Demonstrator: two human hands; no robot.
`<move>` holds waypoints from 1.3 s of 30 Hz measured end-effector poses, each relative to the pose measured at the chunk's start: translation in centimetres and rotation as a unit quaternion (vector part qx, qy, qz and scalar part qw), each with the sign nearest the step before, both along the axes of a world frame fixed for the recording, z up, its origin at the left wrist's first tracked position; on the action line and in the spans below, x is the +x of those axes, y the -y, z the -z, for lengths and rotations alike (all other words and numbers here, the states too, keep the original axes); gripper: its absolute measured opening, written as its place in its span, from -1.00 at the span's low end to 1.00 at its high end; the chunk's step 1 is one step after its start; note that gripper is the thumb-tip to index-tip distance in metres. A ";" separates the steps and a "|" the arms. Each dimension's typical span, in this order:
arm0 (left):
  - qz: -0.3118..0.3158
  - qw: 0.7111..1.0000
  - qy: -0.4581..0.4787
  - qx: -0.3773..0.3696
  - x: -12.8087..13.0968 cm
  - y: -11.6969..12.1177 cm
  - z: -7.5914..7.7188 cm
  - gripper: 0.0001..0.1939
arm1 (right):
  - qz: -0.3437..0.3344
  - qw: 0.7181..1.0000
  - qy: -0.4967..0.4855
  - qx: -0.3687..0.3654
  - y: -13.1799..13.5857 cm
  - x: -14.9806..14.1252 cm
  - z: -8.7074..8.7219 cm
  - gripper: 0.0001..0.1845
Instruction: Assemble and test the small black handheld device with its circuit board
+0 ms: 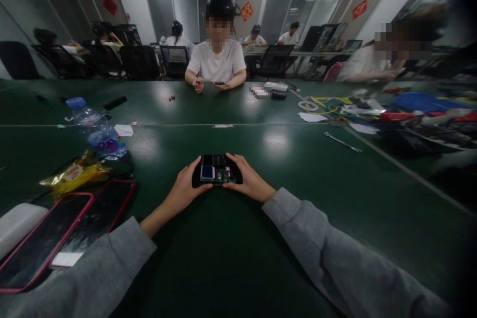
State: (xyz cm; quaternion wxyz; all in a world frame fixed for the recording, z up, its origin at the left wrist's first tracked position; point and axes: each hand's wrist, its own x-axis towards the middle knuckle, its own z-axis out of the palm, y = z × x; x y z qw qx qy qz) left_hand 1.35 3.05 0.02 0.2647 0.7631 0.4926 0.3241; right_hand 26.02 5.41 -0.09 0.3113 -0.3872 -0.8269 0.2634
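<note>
Black gadget [218, 173] between two hands

The gadget sits in the middle, right in front of the person, over the green table [231, 253]. I cannot tell if its bottom touches the table or is a bit above it. On its top are a little screen [207, 172] and a green board [222, 176] with lots of tiny bits.

It looks light and stiff, so it should not bend or squash. The smooth black parts may be a bit slippery. The screen and the tiny bits look easy to break, so the best places to hold are the two ends and the outside edges.

That is how it is held. The left hand [185, 182] curls around the left end, and the right hand [249, 179] curls around the right end. Both thumbs are at the near edge, and the pointing fingers reach to the far edge. The gadget lies snug in between, with its top showing. How hard the hands squeeze, I cannot tell. The other fingers are mostly hidden.
</note>
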 end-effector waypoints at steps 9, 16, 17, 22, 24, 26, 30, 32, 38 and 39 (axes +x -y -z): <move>-0.001 0.999 0.025 0.032 0.1 0.5 -1.1 -0.36 | -0.019 0.999 0.019 0.032 0.2 0.1 -0.4 -0.06; -0.012 0.999 0.033 0.030 -0.1 0.4 -0.8 -0.45 | 0.022 0.999 -0.043 0.010 0.0 0.3 -0.8 -0.52; -0.013 0.999 0.034 0.027 -0.1 0.4 -0.7 -0.47 | 0.039 0.997 -0.061 0.011 -0.1 0.3 -0.8 -0.53; -0.010 0.999 0.040 -0.002 -0.2 0.4 -0.7 -0.51 | 0.122 0.983 -0.108 0.081 0.1 0.3 -0.5 -0.31; -0.006 0.999 0.044 0.001 -0.2 0.4 -0.7 -0.52 | 0.132 0.981 -0.104 0.095 0.2 0.2 -0.6 -0.27; -0.004 0.999 0.048 0.012 -0.2 0.2 -0.6 -0.53 | 0.135 0.981 -0.104 0.094 0.2 0.2 -0.6 -0.31; -0.009 0.998 0.049 0.025 -0.2 0.1 -0.4 -0.54 | 0.099 0.988 -0.093 0.074 -0.5 0.4 -0.7 -0.52; -0.012 0.998 0.050 0.019 -0.3 0.2 -0.4 -0.54 | 0.075 0.992 -0.090 0.051 -0.8 0.6 -0.6 -0.60; -0.008 0.997 0.073 -0.004 -0.3 0.2 -0.4 -0.56 | 0.058 0.992 -0.108 -0.009 -1.1 0.6 -0.5 -0.62; -0.008 0.997 0.078 -0.008 -0.3 0.2 -0.4 -0.56 | 0.061 0.992 -0.109 -0.018 -1.0 0.6 -0.6 -0.61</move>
